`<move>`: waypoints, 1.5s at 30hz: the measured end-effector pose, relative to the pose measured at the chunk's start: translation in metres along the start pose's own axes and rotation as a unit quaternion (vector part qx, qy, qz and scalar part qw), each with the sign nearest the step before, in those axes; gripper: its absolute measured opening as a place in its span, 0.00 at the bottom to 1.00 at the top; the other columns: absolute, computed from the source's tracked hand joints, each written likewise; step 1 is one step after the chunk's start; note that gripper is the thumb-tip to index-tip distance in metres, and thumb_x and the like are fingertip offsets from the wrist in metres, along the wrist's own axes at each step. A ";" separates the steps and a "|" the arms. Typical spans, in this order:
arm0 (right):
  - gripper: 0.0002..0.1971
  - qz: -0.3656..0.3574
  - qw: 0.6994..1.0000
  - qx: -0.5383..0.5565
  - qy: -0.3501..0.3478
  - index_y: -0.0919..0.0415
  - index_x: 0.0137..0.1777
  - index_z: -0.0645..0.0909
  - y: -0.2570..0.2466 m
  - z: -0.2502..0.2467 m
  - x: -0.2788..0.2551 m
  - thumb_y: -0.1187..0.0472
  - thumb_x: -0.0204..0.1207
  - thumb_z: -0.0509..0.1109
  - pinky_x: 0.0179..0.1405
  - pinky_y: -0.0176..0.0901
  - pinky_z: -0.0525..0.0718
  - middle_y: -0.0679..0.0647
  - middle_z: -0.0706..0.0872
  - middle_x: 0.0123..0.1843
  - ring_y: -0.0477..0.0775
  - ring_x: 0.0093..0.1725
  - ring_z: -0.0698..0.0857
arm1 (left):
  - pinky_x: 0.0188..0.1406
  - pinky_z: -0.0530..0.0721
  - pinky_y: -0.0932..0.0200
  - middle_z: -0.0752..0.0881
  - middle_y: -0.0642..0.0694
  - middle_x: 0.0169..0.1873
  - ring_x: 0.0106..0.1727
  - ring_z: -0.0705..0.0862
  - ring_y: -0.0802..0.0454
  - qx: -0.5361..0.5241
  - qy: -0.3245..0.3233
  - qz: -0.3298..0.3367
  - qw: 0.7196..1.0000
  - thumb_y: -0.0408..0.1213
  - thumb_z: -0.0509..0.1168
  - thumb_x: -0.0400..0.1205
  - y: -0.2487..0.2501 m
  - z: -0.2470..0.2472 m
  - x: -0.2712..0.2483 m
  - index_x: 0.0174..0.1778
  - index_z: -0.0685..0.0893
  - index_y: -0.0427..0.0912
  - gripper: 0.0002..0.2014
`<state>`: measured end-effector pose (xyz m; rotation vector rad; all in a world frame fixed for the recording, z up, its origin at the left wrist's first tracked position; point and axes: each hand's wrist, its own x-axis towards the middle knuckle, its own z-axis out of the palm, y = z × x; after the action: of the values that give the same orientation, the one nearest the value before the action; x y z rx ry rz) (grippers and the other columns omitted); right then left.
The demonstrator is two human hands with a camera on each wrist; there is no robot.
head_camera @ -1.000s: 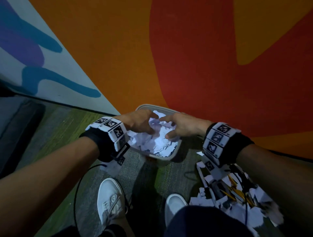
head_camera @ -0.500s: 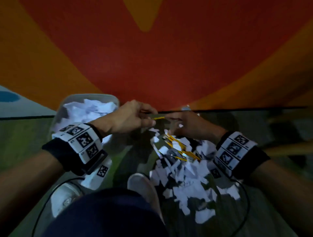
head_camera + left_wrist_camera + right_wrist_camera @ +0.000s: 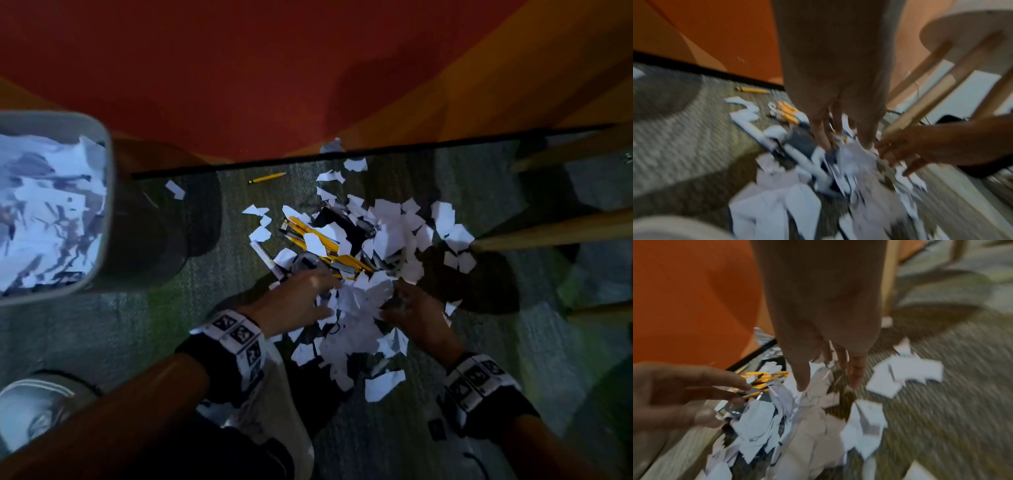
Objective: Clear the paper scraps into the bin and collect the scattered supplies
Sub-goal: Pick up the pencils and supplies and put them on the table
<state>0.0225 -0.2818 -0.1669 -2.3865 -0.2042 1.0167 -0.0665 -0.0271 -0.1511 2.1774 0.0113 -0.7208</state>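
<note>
Head view looks down on a mottled grey-green carpet [image 3: 445,428] that meets an orange and red painted wall [image 3: 274,68] along a black skirting strip [image 3: 376,156]. Pale wooden furniture legs [image 3: 555,231] cross the right side; the left wrist view shows them rising to a round pale seat or tabletop [image 3: 966,30].

White torn paper scraps [image 3: 390,226] lie heaped on the carpet beside the wall, with yellow pencils [image 3: 308,233] and other supplies mixed into the pile. One lone yellow pencil [image 3: 266,178] rests apart, close to the skirting. At the left edge stands a grey rounded plastic bin [image 3: 102,205], cut off by the frame and filled with white paper.

Left hand [image 3: 294,301] and right hand [image 3: 416,308] both reach into the near side of the heap with fingers spread and straight, tips among the scraps, neither gripping anything. A white shoe [image 3: 30,407] shows at lower left.

Both wrist views are motion-blurred, so the grey and dark items under the scraps cannot be identified. Much of the pencil bundle is covered by paper.
</note>
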 end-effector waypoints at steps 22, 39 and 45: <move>0.36 -0.016 0.999 -0.028 -0.022 0.48 0.71 0.77 0.020 0.022 -0.005 0.60 0.62 0.83 0.49 0.48 0.86 0.56 0.85 0.60 0.58 0.53 0.87 | 0.60 0.70 0.39 0.85 0.46 0.45 0.60 0.75 0.39 0.351 0.068 0.147 0.922 0.30 0.71 0.79 -0.002 0.055 0.038 0.46 0.87 0.42 0.03; 0.25 -0.107 0.982 -0.156 -0.019 0.59 0.75 0.73 -0.011 0.107 -0.020 0.61 0.78 0.72 0.62 0.60 0.77 0.63 0.70 0.71 0.69 0.68 0.71 | 0.59 0.84 0.48 0.89 0.41 0.60 0.62 0.86 0.43 -0.070 0.166 0.103 0.978 0.15 0.73 0.70 -0.008 -0.005 0.006 0.66 0.88 0.41 0.29; 0.16 -0.044 0.998 -0.037 0.001 0.67 0.62 0.87 -0.020 0.088 -0.004 0.64 0.75 0.75 0.59 0.50 0.80 0.64 0.86 0.61 0.65 0.60 0.85 | 0.59 0.86 0.55 0.90 0.45 0.59 0.59 0.89 0.50 -0.058 0.228 0.077 0.969 0.14 0.70 0.71 -0.012 -0.046 -0.026 0.62 0.90 0.42 0.26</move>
<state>-0.0409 -0.2293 -0.2047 -2.4214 -0.3490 0.9821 -0.0688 0.0193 -0.1239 2.1577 0.1168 -0.1188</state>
